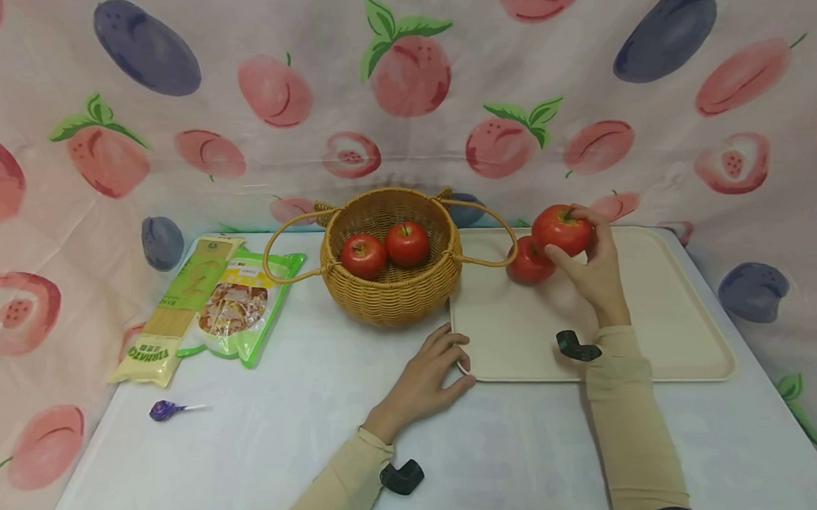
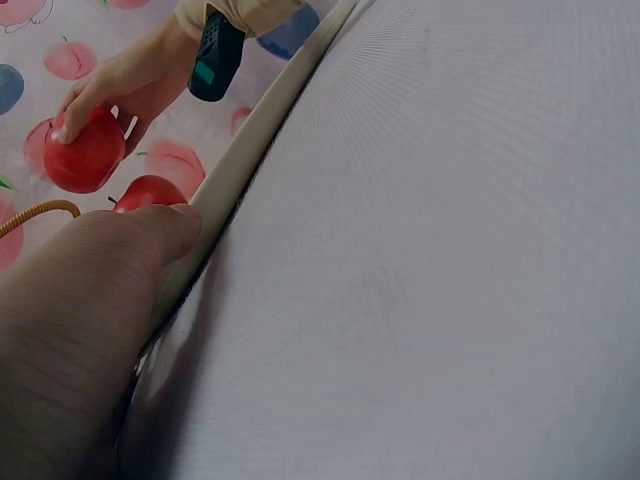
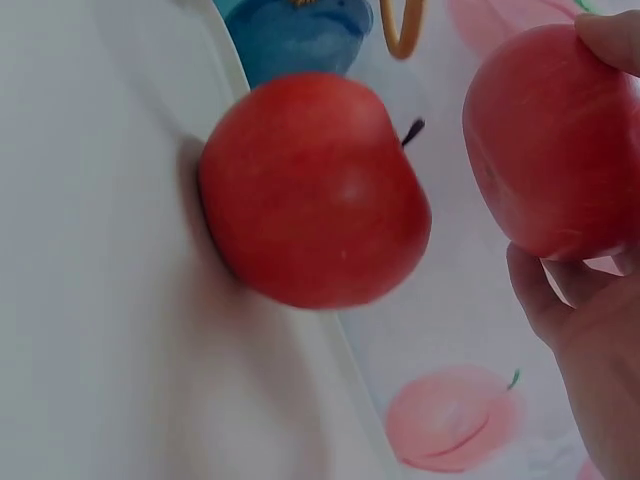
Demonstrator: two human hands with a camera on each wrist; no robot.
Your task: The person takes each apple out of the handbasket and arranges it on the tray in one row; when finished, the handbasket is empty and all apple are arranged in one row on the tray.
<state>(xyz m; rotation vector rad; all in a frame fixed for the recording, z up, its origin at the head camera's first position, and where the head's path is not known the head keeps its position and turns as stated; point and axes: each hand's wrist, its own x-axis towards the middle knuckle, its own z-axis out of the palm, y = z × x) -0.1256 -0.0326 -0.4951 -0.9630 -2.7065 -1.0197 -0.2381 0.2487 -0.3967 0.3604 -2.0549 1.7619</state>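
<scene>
A red apple [image 1: 560, 230] is gripped between the thumb and fingers of my right hand [image 1: 601, 278], raised over the back of the beige tray [image 1: 519, 341]. Just below and left of it, a second apple [image 3: 310, 190] with a dark stem sits on the tray. My left hand [image 1: 426, 378] rests at the tray's front left corner, fingers at the left rim and thumb by the front edge. In the left wrist view its thumb [image 2: 175, 228] lies beside the tray's edge. Two more apples [image 1: 364, 256] lie inside the wicker basket [image 1: 390, 301], left of the tray.
The basket's two loop handles [image 1: 491, 207] stick out sideways, the right one over the tray. At the left lie a pack of noodles [image 1: 181, 308], a green-edged food bag [image 1: 238, 306] and a purple-wrapped lollipop [image 1: 165, 410]. A fruit-print cloth [image 1: 405, 157] hangs behind the table.
</scene>
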